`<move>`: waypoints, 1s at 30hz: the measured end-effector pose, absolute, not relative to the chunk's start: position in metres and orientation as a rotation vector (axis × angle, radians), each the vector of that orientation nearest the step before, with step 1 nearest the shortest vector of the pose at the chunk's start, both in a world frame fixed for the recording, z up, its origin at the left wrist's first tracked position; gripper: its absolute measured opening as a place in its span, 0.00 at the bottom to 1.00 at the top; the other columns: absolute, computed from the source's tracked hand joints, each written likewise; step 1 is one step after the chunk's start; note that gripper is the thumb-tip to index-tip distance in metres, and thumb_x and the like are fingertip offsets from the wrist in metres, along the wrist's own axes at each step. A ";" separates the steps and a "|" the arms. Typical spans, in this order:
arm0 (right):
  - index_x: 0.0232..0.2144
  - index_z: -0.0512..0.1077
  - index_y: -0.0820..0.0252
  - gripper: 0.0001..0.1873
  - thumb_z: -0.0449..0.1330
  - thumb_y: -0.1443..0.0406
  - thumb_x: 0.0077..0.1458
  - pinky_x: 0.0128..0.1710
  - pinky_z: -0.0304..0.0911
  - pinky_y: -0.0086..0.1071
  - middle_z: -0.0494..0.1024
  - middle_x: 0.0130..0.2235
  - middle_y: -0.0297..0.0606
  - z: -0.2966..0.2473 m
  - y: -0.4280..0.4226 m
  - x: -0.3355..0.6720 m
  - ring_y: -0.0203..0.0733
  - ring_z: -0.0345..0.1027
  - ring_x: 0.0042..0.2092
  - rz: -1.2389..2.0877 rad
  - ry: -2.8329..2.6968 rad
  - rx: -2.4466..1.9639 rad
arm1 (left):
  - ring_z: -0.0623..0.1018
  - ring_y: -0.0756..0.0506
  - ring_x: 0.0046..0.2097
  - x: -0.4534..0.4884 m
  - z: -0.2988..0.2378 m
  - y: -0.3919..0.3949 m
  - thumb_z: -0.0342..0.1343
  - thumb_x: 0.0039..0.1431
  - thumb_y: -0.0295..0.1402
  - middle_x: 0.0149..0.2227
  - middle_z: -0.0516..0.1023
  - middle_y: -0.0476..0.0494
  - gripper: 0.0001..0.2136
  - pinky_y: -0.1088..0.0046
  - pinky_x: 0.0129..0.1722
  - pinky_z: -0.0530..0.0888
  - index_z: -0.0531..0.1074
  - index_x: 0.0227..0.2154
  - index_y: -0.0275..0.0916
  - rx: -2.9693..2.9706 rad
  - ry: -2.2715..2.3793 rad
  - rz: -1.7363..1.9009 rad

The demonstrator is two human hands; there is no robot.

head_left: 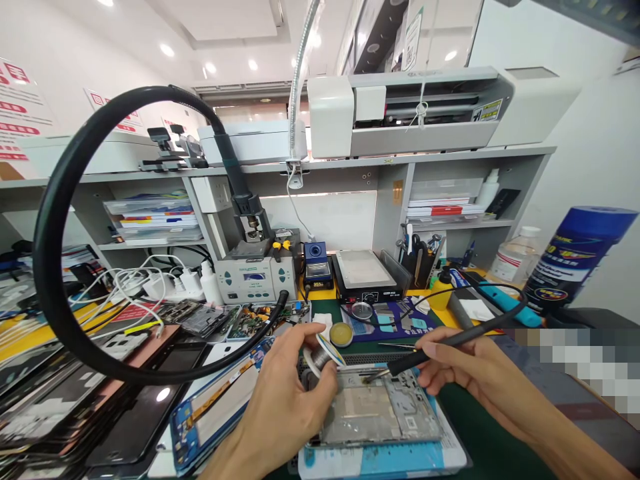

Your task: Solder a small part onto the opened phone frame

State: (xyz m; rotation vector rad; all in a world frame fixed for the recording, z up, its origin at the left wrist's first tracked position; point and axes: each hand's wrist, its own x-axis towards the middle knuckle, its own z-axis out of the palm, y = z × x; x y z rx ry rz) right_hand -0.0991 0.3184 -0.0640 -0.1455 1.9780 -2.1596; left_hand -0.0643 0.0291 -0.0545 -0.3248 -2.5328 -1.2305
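My left hand (pixel 290 393) is closed around a spool of solder wire (pixel 326 353), thumb and fingers on its rims, above the left edge of a metal device frame (pixel 365 410). In my right hand (pixel 465 367) is a black-handled soldering iron (pixel 413 360). Its tip reaches the upper middle of the frame, near a small dark spot; whether it touches is hard to tell. A thin pointed metal tool (pixel 397 345) shows by my right fingers, and I cannot tell if they hold it. The frame lies on a blue and white box (pixel 340 463).
A thick black hose (pixel 43 220) arcs across the left side. Opened phones and a blue-edged device (pixel 190 427) lie left. Behind are a grey rework station (pixel 250 280), a hot plate (pixel 367 273) and a small yellow tin (pixel 341 335). A blue spray can (pixel 580 260) stands right.
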 end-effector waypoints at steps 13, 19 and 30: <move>0.35 0.78 0.62 0.15 0.70 0.55 0.57 0.31 0.75 0.34 0.85 0.28 0.43 -0.066 0.321 -0.099 0.46 0.79 0.31 -2.153 1.980 -0.157 | 0.79 0.39 0.44 -0.064 -0.054 0.030 0.55 0.63 0.40 0.40 0.76 0.47 0.15 0.55 0.49 0.73 0.68 0.51 0.46 -0.302 -2.535 -1.250; 0.34 0.78 0.61 0.15 0.71 0.55 0.57 0.31 0.75 0.32 0.85 0.27 0.42 -0.064 0.320 -0.099 0.44 0.79 0.31 -2.168 1.970 -0.163 | 0.79 0.39 0.44 -0.065 -0.055 0.030 0.55 0.63 0.39 0.40 0.77 0.47 0.15 0.56 0.48 0.74 0.68 0.51 0.46 -0.314 -2.532 -1.219; 0.34 0.78 0.62 0.15 0.71 0.55 0.57 0.30 0.74 0.33 0.84 0.27 0.43 -0.062 0.317 -0.097 0.46 0.79 0.30 -2.169 1.986 -0.158 | 0.79 0.41 0.40 -0.063 -0.055 0.030 0.54 0.63 0.39 0.40 0.76 0.47 0.15 0.62 0.39 0.76 0.68 0.52 0.45 -0.322 -2.540 -1.223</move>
